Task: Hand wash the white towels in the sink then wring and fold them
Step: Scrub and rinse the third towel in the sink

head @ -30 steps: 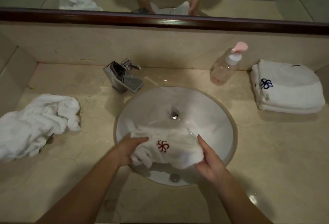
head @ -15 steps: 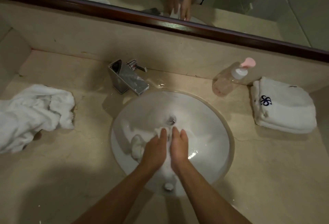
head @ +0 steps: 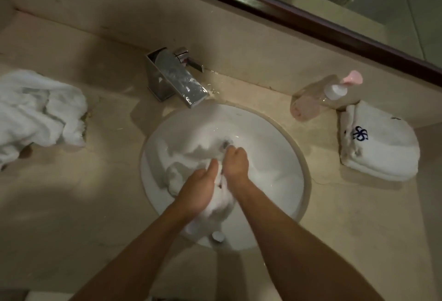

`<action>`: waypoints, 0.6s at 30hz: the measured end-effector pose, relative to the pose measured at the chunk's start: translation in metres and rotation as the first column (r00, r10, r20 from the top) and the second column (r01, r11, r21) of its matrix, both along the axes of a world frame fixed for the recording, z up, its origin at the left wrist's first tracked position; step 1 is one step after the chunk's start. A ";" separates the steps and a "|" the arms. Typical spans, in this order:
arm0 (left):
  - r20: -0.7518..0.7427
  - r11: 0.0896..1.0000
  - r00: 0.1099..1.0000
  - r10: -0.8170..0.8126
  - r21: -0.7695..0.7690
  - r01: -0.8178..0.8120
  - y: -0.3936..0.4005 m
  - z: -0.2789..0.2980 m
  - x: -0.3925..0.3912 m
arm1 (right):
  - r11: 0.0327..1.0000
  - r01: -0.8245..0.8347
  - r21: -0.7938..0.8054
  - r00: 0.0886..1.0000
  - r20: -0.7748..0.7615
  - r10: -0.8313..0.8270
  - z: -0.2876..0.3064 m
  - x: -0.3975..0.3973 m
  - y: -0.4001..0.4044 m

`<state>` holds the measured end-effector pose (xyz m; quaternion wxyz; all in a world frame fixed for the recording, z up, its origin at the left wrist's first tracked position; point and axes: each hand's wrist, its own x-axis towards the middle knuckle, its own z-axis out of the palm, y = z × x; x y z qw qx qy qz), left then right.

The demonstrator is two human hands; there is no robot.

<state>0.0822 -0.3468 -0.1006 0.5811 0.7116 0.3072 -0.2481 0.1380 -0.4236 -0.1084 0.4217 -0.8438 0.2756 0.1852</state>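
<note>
A bathroom (likely hotel) — sink (head: 282, 133), mirror (head: 358, 1), monogrammed towel (head: 382, 147).

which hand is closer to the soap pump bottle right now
Right. The right hand is in the sink on the wet towel, on the side toward the soap pump bottle. The left hand lies beside it, farther from the bottle.

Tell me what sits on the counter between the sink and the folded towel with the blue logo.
In the head view, only bare beige counter lies between the sink and the folded towel. The soap bottle stands farther back, touching the towel's far corner.
</note>
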 end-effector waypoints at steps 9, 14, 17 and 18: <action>0.061 0.998 0.997 -0.054 0.028 0.053 0.005 -0.005 0.023 | 0.996 0.063 0.065 0.998 0.021 -0.065 -0.002 -0.012 0.015; -0.015 0.995 0.997 0.074 -0.065 -0.075 0.014 -0.005 0.034 | 0.991 -0.133 -0.030 0.986 0.096 0.136 0.013 -0.027 0.024; 0.010 0.988 0.999 0.052 -0.149 -0.050 -0.003 0.011 0.003 | 0.996 0.071 0.045 0.995 0.060 -0.074 0.003 -0.013 0.007; 0.020 0.988 0.999 0.035 -0.152 -0.032 -0.004 0.013 -0.007 | 0.992 0.096 0.086 0.994 0.050 -0.101 0.002 -0.014 0.005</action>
